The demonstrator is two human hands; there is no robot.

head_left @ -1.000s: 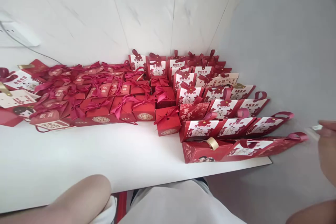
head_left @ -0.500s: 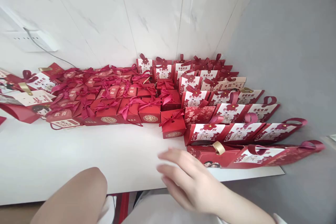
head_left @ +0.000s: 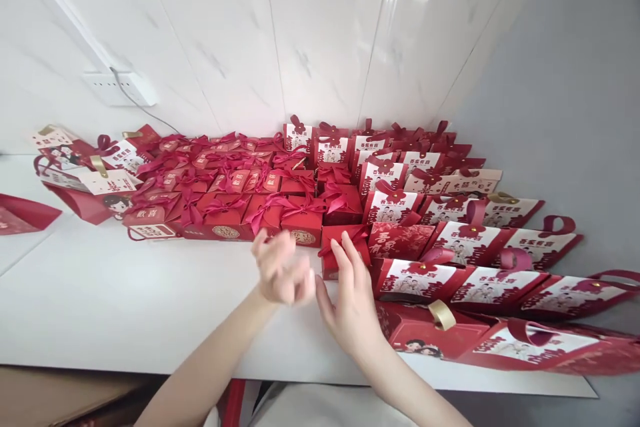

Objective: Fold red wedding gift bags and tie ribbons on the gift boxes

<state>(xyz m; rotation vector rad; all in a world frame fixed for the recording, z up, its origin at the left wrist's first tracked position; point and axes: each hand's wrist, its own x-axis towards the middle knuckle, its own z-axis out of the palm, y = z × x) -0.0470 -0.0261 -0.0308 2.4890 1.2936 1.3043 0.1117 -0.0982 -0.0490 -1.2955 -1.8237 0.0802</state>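
My left hand (head_left: pixel 284 270) is raised above the white table (head_left: pixel 210 307), its fingers curled in and slightly blurred, with nothing showing in them. Just right of it, my right hand (head_left: pixel 354 310) stretches its fingers over the front of a red gift box with a ribbon bow (head_left: pixel 333 257). The fingertips overlap this box; whether they press on it cannot be made out. Behind my left hand stands another red box with a round gold emblem (head_left: pixel 303 213). Beside my right hand is a red gift box with a gold loop handle (head_left: pixel 423 333).
Rows of ribbon-tied red boxes (head_left: pixel 225 217) fill the table's middle back. Several red handled boxes with white labels (head_left: pixel 465 283) stand at the right. A red folded carton (head_left: pixel 27 213) lies far left. A socket with a cable (head_left: pixel 120 88) is on the tiled wall.
My left forearm and hand have come into view over the table. My right hand has moved up to the front ribbon box. The view has shifted, so the boxes appear farther right.
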